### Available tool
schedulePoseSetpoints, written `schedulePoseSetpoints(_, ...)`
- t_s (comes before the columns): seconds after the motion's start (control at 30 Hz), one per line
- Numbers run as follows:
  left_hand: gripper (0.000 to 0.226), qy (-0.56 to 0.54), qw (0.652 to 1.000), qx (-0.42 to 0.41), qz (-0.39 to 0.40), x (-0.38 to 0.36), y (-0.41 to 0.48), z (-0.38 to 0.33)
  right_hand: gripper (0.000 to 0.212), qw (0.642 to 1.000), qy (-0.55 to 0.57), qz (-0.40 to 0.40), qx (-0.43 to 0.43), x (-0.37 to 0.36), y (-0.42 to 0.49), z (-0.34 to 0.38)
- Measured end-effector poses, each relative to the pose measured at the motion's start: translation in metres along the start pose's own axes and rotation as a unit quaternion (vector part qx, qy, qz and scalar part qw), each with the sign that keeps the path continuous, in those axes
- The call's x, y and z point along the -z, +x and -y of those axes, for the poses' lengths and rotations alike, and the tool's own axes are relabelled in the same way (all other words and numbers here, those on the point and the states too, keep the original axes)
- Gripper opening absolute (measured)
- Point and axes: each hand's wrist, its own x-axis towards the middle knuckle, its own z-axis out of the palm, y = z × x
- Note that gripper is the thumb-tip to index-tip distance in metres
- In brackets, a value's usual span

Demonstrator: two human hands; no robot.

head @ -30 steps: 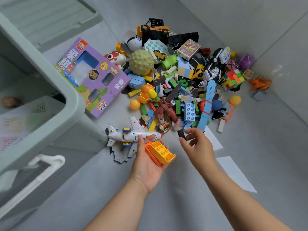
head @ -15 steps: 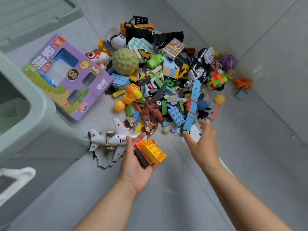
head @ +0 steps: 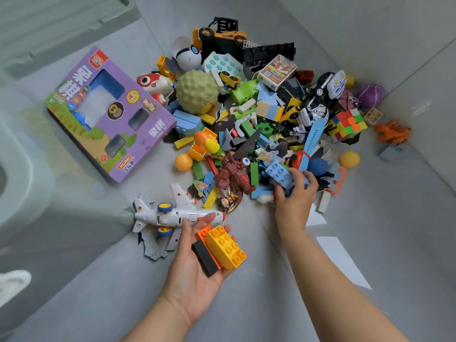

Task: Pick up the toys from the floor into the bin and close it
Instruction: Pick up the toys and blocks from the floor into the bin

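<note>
A big heap of toys [head: 256, 114] covers the grey floor ahead. My left hand [head: 197, 270] lies palm up near the bottom centre, cradling a yellow brick [head: 225, 245], an orange brick [head: 203, 232] and a black block [head: 204, 257]. My right hand [head: 293, 201] reaches into the near edge of the heap, its fingers closed around a light blue studded brick [head: 280, 172]. A white toy airplane [head: 172, 215] lies on the floor just beyond my left fingertips. The pale green bin [head: 14, 154] shows blurred at the left edge.
A purple game box [head: 108, 114] lies left of the heap. The bin's lid [head: 61, 23] rests at top left. A brown monster figure [head: 233, 174], an orange ball [head: 183, 162] and a colour cube [head: 348, 124] sit in the heap. White paper sheets [head: 343, 260] lie at right.
The black block passed from my right fingers into my left palm. My right hand then reached forward into the heap and closed on the blue brick. The view swung right, away from the bin.
</note>
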Motion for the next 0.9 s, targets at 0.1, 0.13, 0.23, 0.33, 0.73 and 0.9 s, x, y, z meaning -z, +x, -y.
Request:
schedulePoseSetpoints(0.1,0.048,0.004,1.000,-0.001,-0.005,-0.010,0.004,-0.003,0.038,0.994,0.096,-0.044,-0.040,0.014,-0.001,0.000)
schedulePoseSetpoints(0.13,0.048,0.005,1.000,-0.001,-0.009,-0.013,0.004,-0.003,0.038,0.989,0.124,-0.058,-0.053,0.021,-0.004,0.002)
schedulePoseSetpoints(0.23,0.047,0.018,1.000,-0.003,-0.009,-0.023,-0.002,-0.002,0.039,0.975,0.208,-0.069,-0.035,0.046,-0.027,0.025)
schedulePoseSetpoints(0.33,0.051,0.050,0.998,-0.031,0.014,-0.040,-0.018,-0.002,0.050,0.966,0.252,-0.021,0.050,0.076,-0.063,0.058)
schedulePoseSetpoints(0.73,0.077,0.185,0.958,-0.164,0.145,-0.057,-0.170,-0.164,0.043,0.865,0.339,0.309,0.205,0.117,-0.153,0.292)
schedulePoseSetpoints(0.9,0.082,0.111,0.962,-0.240,0.064,0.017,-0.224,-0.249,0.042,0.817,0.315,0.441,0.196,0.061,-0.214,0.386)
